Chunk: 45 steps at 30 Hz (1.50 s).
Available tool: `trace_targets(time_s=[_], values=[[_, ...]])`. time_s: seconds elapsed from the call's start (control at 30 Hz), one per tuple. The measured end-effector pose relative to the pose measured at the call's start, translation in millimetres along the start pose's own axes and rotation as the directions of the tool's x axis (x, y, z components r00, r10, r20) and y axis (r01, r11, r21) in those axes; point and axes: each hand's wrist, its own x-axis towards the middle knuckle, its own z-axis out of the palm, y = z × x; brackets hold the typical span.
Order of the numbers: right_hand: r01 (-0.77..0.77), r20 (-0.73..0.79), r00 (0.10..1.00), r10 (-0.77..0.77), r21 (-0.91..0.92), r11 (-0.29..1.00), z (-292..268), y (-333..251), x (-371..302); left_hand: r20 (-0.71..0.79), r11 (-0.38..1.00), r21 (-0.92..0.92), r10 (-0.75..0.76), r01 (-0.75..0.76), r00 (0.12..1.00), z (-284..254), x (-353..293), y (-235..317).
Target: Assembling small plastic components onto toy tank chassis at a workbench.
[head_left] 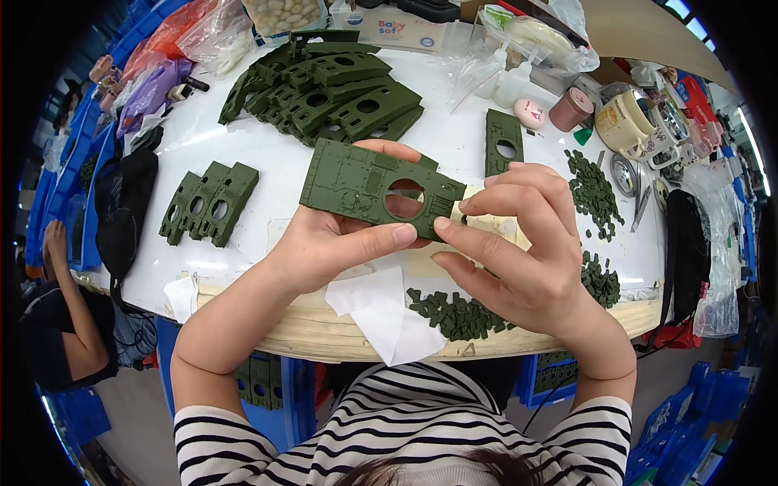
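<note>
**My left hand (300,257) grips a green hull part (348,182); my right hand (527,251) meets its right end**

Far left: another person's bent arm (74,304), well apart from my work. Next, a black bag (126,211) at the edge of the white table (279,174). Right of it, 3 green parts (209,188) lie side by side, each with 1 round hole.

Left hand: closed around the hull part. Thumb lies along the lower edge of its face; the other fingers support it from behind, showing above the upper edge. The part is raised over the table, tilted slightly down to the right, with its large round opening toward that end. Beyond it lies a stacked pile of similar parts (340,105).

Below the hull part: a white cloth (381,312) over the wooden table edge, then a heap of small green pieces (462,316).

Right hand: fingers curved and apart, index fingertip at the part's lower right corner. Cannot tell whether a small piece is pinched there. Just beyond, 1 single part (502,128) lies flat.

Farther right: a reddish-brown spool (571,109), a scatter of small pieces (594,190) and a cream mug (622,123).
</note>
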Motion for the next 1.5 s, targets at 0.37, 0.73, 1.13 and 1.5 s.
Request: trace_targets(time_s=[0.37,0.73,1.13,1.5], values=[[-0.221,-0.04,0.971,0.236,0.227,0.948,-10,13,3,0.056,0.997,0.018,-0.079,0.078,0.995,1,3,9],[-0.616,0.389,0.754,0.53,0.699,0.363,-1,-1,0,0.449,0.962,-0.006,-0.242,0.274,0.86,-14,-6,3],[-0.607,0.346,0.677,0.65,0.761,0.227,-5,5,5,0.31,0.99,0.001,-0.136,0.143,0.941,-14,0,0],[-0.585,0.277,0.656,0.702,0.774,0.24,-1,10,2,0.18,0.411,0.827,0.453,-0.384,0.873,9,-11,-10]])
